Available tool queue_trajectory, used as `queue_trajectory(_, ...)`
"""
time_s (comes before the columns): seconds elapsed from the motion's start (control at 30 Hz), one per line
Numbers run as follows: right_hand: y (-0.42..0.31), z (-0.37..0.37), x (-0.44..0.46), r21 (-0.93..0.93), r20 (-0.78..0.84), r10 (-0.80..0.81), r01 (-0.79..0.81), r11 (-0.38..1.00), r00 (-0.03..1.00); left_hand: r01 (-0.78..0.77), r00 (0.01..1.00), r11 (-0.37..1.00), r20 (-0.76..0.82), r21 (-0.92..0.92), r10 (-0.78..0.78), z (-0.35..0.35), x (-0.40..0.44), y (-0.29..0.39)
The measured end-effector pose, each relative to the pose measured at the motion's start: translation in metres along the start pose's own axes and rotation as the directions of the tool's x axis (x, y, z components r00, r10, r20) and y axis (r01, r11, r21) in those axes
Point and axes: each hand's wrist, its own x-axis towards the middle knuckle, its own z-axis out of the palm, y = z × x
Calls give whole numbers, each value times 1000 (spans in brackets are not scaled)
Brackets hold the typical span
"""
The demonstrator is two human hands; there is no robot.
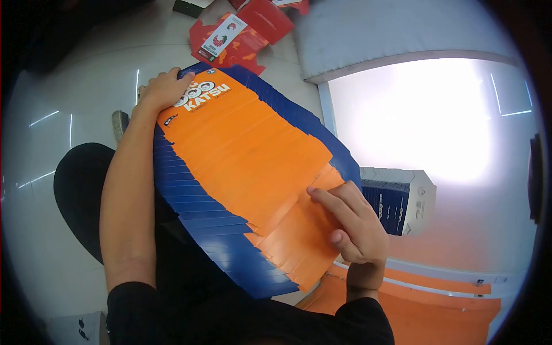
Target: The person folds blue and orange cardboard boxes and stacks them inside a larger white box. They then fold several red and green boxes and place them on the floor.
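Observation:
A fanned stack of flat orange-and-blue cardboard box blanks (pixel 241 149) lies slanted across my lap, its sheets overlapping like shingles. White lettering reading "KATSU" is printed on the top sheet at the far end. There my left hand (pixel 165 91) grips the upper left edge, thumb on top and the other fingers partly hidden. Over the near right part of the stack is my right hand (pixel 361 227), fingers apart and loosely bent. Its index fingertip touches or hovers just above an orange sheet near a step in the fan; I cannot tell which.
Red and orange printed cartons (pixel 238 37) lie on the tiled floor (pixel 86 109) beyond the stack. At right, another stack of dark blue and grey blanks (pixel 402 201) stands by a brightly reflecting surface (pixel 414 121). Orange sheets (pixel 414 310) lie at lower right.

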Motion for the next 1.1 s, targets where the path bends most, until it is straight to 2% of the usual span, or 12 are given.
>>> queue_trajectory(0.17,-4,12,8,-87,15,35,-33,996,999,3,1000,1000,7,3,-3,2,0,0)
queue_trajectory(0.27,-4,17,11,-186,-39,8,-15,982,999,4,1000,1000,10,8,-4,1,-1,1)
queue_trajectory(0.33,-1,17,14,-238,-73,-93,73,969,993,4,1000,1000,10,16,-4,1,0,1)
queue_trajectory(0.67,0,14,20,-217,30,-90,94,972,996,2,1000,1000,16,24,-2,1,2,0)
queue_trajectory(0.77,5,7,24,-112,31,-78,81,990,996,6,1000,1000,17,24,-7,2,2,0)
queue_trajectory(0.83,7,-2,30,27,129,-87,84,996,988,9,1000,1000,25,12,-10,0,0,1)
queue_trajectory(0.97,4,-3,38,-44,200,-57,67,997,978,8,999,1000,46,-10,-7,-5,-4,3)
queue_trajectory(1.03,-1,2,41,-161,247,6,35,986,969,-2,1000,1000,25,-6,2,-1,-2,0)
queue_trajectory(1.1,-2,3,40,-175,234,-9,51,983,972,-11,1000,1000,6,0,11,2,-1,-2)
